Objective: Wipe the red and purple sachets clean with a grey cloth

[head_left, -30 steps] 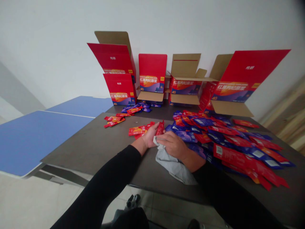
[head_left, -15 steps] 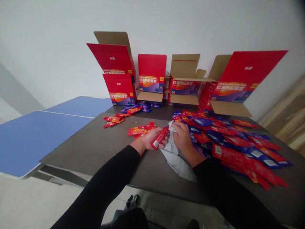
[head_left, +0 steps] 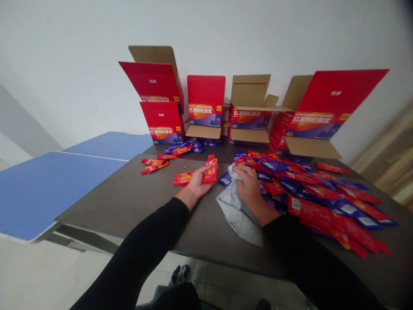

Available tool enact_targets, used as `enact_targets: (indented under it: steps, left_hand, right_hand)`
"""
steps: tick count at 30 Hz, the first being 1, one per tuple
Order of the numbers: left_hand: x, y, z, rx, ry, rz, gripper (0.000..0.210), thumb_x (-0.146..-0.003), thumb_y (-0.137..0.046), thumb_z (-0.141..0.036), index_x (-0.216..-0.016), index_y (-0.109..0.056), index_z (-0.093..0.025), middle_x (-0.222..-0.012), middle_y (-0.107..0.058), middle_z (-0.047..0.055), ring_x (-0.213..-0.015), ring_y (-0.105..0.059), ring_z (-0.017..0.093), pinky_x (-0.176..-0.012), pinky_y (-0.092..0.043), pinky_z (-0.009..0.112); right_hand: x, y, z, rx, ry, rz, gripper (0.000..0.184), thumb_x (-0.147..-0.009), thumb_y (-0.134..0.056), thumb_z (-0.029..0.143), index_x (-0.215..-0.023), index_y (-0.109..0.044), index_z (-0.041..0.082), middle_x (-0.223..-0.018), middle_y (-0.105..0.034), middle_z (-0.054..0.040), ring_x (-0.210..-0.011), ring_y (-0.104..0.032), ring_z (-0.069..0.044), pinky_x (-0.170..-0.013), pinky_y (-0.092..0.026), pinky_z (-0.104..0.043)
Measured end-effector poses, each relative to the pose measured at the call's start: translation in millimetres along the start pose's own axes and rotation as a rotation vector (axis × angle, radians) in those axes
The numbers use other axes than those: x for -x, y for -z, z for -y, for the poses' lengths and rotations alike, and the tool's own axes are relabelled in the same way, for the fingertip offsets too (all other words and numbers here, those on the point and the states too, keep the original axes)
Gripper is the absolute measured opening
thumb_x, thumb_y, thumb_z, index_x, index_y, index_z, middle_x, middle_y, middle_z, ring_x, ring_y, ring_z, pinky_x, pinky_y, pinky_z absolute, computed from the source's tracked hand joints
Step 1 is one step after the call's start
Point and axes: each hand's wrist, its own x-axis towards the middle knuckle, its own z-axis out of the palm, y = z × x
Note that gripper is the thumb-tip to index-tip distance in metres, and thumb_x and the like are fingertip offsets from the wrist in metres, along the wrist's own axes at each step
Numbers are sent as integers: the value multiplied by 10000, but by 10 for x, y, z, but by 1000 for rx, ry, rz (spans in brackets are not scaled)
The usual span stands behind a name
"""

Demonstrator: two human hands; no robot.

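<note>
A red and orange sachet (head_left: 211, 171) is gripped in my left hand (head_left: 197, 185), thumb across its printed face. Beneath and beside that hand lie other red sachets (head_left: 183, 178) on the dark table. My right hand (head_left: 249, 183) is closed round a bunched grey cloth (head_left: 235, 204), whose loose end drapes onto the tabletop. Just left of the cloth a blue sachet (head_left: 225, 179) pokes out. A large mixed pile of red and blue sachets (head_left: 318, 185) spreads to the right of my right hand.
Along the wall stand open printed cartons: a left stack (head_left: 161, 122), two in the middle (head_left: 205, 103) (head_left: 250, 118) and one at right (head_left: 318, 122). Small groups of red sachets (head_left: 155, 162) and blue sachets (head_left: 196, 146) lie at the table's far left. A blue table (head_left: 61, 185) adjoins at left.
My left hand has turned the sachet from its barcode side to its printed face and moved it slightly left, away from the cloth. My right hand stays nearly in place with the cloth.
</note>
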Motion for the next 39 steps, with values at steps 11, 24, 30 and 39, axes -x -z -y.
enact_targets:
  steps: [11, 24, 30, 39]
  left_hand:
    - [7, 6, 99, -107, 307, 178, 587, -973, -421, -620, -1081, -690, -110, -777, -677, 96, -579, -614, 175, -562, -479, 282]
    - [106, 50, 244, -382, 344, 223, 372, -1006, -487, -473, -1121, -655, -161, -909, -713, 74, -721, -678, 160, -658, -557, 278]
    - [108, 61, 178, -365, 383, 203, 365, -994, -522, -444, -1128, -661, -134, -919, -725, 100, -725, -699, 186, -665, -573, 311]
    - [89, 19, 64, -172, 356, 230, 498, -1001, -425, -528, -1050, -676, -101, -895, -711, 149, -715, -680, 212, -545, -497, 276]
  right_hand:
    - [87, -24, 183, -163, 469, 396, 397, -902, -505, 65, -1150, -726, 284, -1211, -729, -7, -1040, -616, -222, -939, -527, -400]
    - [26, -19, 18, 45, 126, 107, 517, -781, -456, 22, -1196, -707, 201, -1205, -686, -87, -1095, -564, -268, -1017, -461, -455]
    - [14, -40, -29, 54, -6, 30, 505, -774, -461, 45, -1183, -698, 223, -1181, -669, -92, -1093, -570, -278, -1030, -463, -490]
    - [-11, 23, 4, 12, 69, 46, 507, -775, -452, 48, -1173, -710, 227, -1172, -674, -87, -1096, -578, -264, -1011, -490, -474]
